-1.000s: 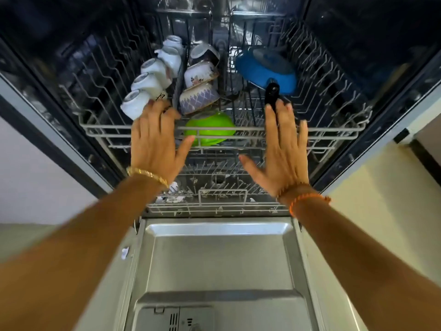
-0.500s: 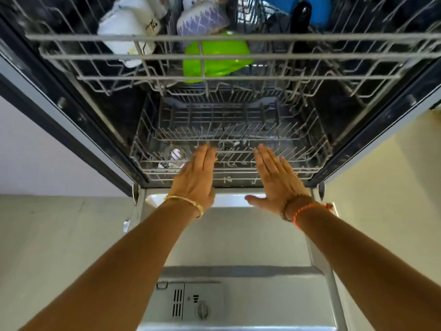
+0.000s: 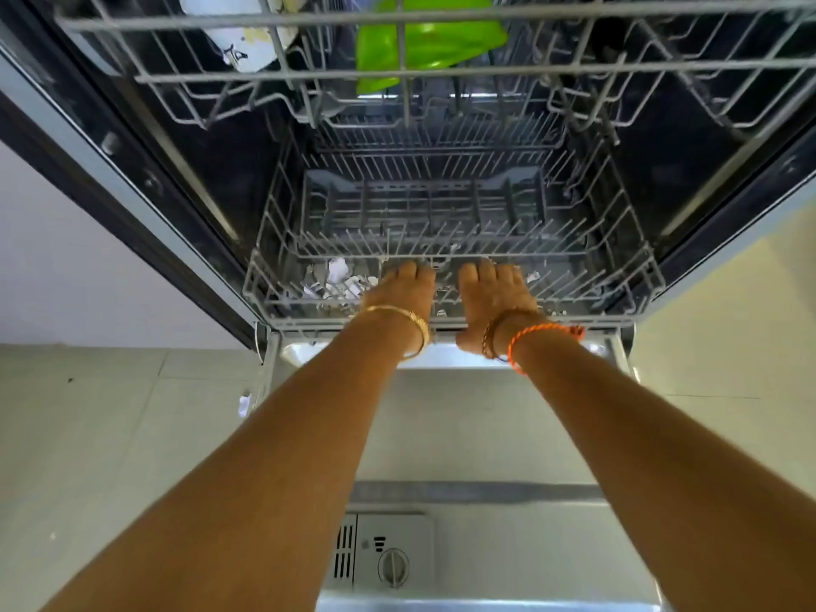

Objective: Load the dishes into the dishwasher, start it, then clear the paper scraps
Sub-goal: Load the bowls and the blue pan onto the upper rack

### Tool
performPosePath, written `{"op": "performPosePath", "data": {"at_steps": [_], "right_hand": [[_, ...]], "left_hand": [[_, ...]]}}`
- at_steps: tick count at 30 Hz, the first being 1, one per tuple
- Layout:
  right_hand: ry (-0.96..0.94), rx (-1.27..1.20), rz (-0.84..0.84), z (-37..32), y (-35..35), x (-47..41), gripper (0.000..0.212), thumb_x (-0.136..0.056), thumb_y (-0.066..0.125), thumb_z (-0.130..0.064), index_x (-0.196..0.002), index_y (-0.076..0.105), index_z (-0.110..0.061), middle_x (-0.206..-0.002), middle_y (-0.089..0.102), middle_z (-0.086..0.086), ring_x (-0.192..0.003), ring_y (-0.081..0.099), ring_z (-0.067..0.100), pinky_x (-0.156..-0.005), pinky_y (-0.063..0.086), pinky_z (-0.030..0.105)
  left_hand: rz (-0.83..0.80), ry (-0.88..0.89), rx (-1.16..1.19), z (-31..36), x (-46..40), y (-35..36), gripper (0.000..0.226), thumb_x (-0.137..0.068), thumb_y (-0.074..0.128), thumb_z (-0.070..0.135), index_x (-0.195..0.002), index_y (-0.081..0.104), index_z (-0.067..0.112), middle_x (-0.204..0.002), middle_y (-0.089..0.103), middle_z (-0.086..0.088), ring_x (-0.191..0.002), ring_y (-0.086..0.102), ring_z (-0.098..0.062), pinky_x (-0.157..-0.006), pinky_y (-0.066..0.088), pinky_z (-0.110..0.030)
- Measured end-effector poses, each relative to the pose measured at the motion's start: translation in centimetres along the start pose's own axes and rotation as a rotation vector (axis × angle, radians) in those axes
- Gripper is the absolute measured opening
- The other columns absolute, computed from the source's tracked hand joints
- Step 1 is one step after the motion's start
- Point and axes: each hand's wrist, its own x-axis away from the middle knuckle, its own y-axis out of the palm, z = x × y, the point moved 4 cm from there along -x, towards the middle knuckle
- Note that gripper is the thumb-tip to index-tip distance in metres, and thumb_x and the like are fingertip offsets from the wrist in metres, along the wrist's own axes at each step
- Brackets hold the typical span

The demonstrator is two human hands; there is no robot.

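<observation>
Reaching into the lower rack, both the left hand and the right hand are laid flat, grasping nothing, beside paper scraps that could be jammed underneath if the rack is pushed in, while the green bowl sits in the upper rack.

You're in a home kitchen, standing over an open dishwasher. Its door is folded down flat towards you, detergent dispenser on the near end. The upper rack carries a green bowl and a white cup; the lower rack sits beneath. Pale floor tiles run either side, a light wall on your left.
</observation>
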Motion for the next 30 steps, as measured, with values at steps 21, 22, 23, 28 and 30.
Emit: {"op": "performPosePath", "data": {"at_steps": [21, 22, 23, 28, 30], "right_hand": [[-0.061, -0.163, -0.593, -6.0, 10.0, 25.1, 0.031, -0.087, 0.054, -0.022, -0.116, 0.057, -0.013, -0.117, 0.061, 0.008, -0.110, 0.057, 0.028, -0.089, 0.045, 0.032], [-0.063, -0.169, -0.631, -6.3, 10.5, 26.5, 0.031, -0.087, 0.054, -0.023, -0.116, 0.057, -0.013, -0.117, 0.061, 0.008, -0.109, 0.057, 0.028, -0.089, 0.045, 0.033], [-0.062, -0.173, -0.668, -6.7, 11.1, 27.8, 0.031, -0.087, 0.054, -0.023, -0.116, 0.057, -0.013, -0.116, 0.062, 0.008, -0.109, 0.057, 0.027, -0.088, 0.046, 0.033], [-0.058, -0.199, -0.811, -8.0, 13.3, 33.4, 0.032, -0.087, 0.055, -0.023, -0.118, 0.056, -0.013, -0.119, 0.061, 0.009, -0.110, 0.057, 0.028, -0.089, 0.046, 0.034], [-0.054, -0.204, -0.859, -8.3, 14.0, 35.0, 0.032, -0.088, 0.054, -0.022, -0.118, 0.055, -0.011, -0.119, 0.061, 0.010, -0.111, 0.057, 0.028, -0.090, 0.045, 0.035]], "left_hand": [[-0.698, 0.140, -0.089, 3.3, 24.3, 10.2, 0.024, -0.088, 0.052, 0.017, -0.108, 0.063, 0.009, -0.111, 0.063, -0.012, -0.105, 0.059, -0.028, -0.086, 0.046, -0.031], [-0.733, 0.131, -0.077, 3.5, 25.6, 10.8, 0.025, -0.088, 0.054, 0.019, -0.108, 0.063, 0.009, -0.112, 0.063, -0.011, -0.105, 0.058, -0.028, -0.086, 0.046, -0.030], [-0.769, 0.116, -0.059, 3.7, 26.9, 11.3, 0.025, -0.087, 0.056, 0.021, -0.108, 0.063, 0.010, -0.111, 0.064, -0.010, -0.105, 0.058, -0.027, -0.087, 0.046, -0.030], [-0.924, 0.062, 0.007, 4.4, 32.4, 14.0, 0.027, -0.083, 0.063, 0.025, -0.107, 0.064, 0.012, -0.109, 0.066, -0.008, -0.102, 0.060, -0.024, -0.087, 0.046, -0.029], [-0.957, 0.065, 0.008, 4.8, 34.0, 14.9, 0.027, -0.084, 0.061, 0.023, -0.108, 0.065, 0.012, -0.103, 0.065, -0.009, -0.096, 0.060, -0.025, -0.085, 0.046, -0.028]]}}
